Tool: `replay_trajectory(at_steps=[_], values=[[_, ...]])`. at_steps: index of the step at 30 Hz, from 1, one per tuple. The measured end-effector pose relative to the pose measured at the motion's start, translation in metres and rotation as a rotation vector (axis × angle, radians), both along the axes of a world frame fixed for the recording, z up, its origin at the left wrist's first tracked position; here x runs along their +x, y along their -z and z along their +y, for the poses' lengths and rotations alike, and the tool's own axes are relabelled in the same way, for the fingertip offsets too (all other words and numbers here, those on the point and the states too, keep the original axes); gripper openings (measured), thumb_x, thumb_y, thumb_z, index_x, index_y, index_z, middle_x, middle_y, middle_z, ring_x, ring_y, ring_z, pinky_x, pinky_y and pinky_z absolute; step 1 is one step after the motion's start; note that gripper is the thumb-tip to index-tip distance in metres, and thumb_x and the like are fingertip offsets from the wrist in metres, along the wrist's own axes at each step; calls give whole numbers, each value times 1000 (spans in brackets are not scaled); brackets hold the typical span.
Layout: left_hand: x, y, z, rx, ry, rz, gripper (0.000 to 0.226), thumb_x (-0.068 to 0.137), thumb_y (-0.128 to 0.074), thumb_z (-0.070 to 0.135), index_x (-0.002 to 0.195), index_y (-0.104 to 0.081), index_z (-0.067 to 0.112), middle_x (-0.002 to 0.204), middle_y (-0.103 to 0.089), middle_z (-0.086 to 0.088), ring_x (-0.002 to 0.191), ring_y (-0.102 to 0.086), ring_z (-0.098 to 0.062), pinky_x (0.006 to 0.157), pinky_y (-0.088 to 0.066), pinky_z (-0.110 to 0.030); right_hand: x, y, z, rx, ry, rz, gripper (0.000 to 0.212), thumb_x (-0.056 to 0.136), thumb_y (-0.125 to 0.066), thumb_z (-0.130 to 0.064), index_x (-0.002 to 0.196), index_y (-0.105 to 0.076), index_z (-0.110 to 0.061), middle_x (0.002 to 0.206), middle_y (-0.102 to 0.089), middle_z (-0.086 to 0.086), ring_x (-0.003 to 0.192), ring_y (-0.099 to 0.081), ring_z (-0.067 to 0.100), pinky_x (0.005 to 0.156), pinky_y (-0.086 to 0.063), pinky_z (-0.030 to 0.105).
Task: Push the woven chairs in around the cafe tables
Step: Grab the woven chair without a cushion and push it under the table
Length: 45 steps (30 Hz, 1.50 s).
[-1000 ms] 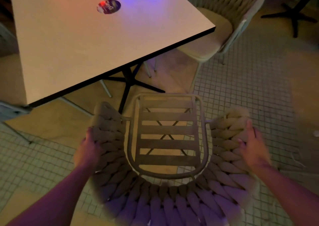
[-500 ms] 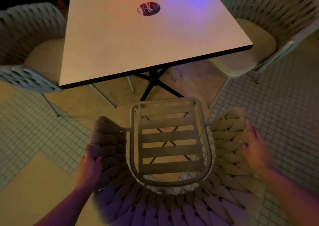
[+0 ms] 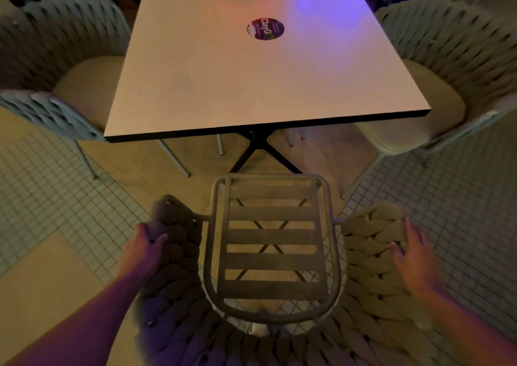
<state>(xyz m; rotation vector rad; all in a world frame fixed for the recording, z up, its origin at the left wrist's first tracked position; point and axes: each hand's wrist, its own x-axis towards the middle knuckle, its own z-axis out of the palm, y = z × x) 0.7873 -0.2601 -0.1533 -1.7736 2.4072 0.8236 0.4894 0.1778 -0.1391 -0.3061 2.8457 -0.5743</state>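
Observation:
A woven chair (image 3: 372, 256) with a bare slatted seat and no cushion stands in front of me, its seat front short of the table edge. My left hand (image 3: 145, 249) grips the left woven armrest. My right hand (image 3: 414, 259) lies on the outside of the right armrest, fingers flat against the weave. The square white cafe table (image 3: 223, 86) stands just beyond on a black cross base. Two more woven chairs with cushions stand by it, one at the left (image 3: 50, 44) and one at the right (image 3: 453, 58), both with their seats partly under the tabletop.
A round purple sticker (image 3: 265, 28) is on the tabletop. The black table base (image 3: 263, 153) spreads on the floor right in front of the chair's seat. Small white tiles cover the floor at both sides, with plain tan floor under the table.
The chair and I have swung round to face the table squarely; the left chair has come into view. Both hands have stayed on the armrests.

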Motion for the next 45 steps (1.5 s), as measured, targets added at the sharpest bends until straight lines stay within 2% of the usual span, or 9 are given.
replay_trajectory(at_steps=[6, 15, 20, 31, 36, 45], values=[[-7, -2, 5, -51, -18, 17, 33, 86, -63, 32, 105, -48, 9, 99, -65, -26, 90, -61, -44, 65, -36, -38, -39, -1, -19, 23, -53, 7, 68, 91, -55, -13, 150, -22, -11, 142, -41, 20, 119, -49, 39, 94, -44, 46], [-29, -1, 4, -16, -80, 2, 39, 87, -62, 36, 112, -46, 10, 100, -65, -29, 90, -62, -45, 65, -38, -40, -84, -4, -36, 61, -108, 20, 69, 89, -58, -15, 149, -24, -12, 138, -45, 21, 113, -53, 40, 87, -48, 46], [-32, -2, 2, 0, -100, -23, 40, 86, -61, 38, 112, -45, 13, 98, -65, -27, 87, -62, -44, 64, -40, -41, -90, -2, -37, 69, -133, 33, 70, 88, -60, -14, 148, -26, -9, 135, -46, 22, 112, -53, 41, 87, -48, 48], [-45, 0, -5, -54, -67, -74, 38, 86, -58, 44, 108, -44, 17, 98, -66, -21, 85, -63, -40, 63, -41, -39, -104, -1, -43, 27, -117, 23, 69, 89, -59, -16, 149, -26, -13, 134, -47, 21, 108, -54, 39, 81, -48, 42], [-45, 0, -5, -60, -67, -66, 35, 86, -59, 43, 105, -44, 18, 93, -66, -19, 74, -57, -34, 62, -42, -39, -104, -1, -43, 28, -115, 24, 69, 88, -60, -14, 149, -26, -12, 133, -47, 22, 108, -54, 39, 82, -47, 43], [-45, -1, -3, -37, -51, -59, 40, 87, -59, 41, 113, -43, 14, 96, -65, -24, 83, -62, -41, 67, -47, -44, -100, -3, -41, 47, -100, 28, 70, 87, -60, -11, 148, -26, -10, 134, -46, 23, 113, -52, 40, 86, -46, 44]])
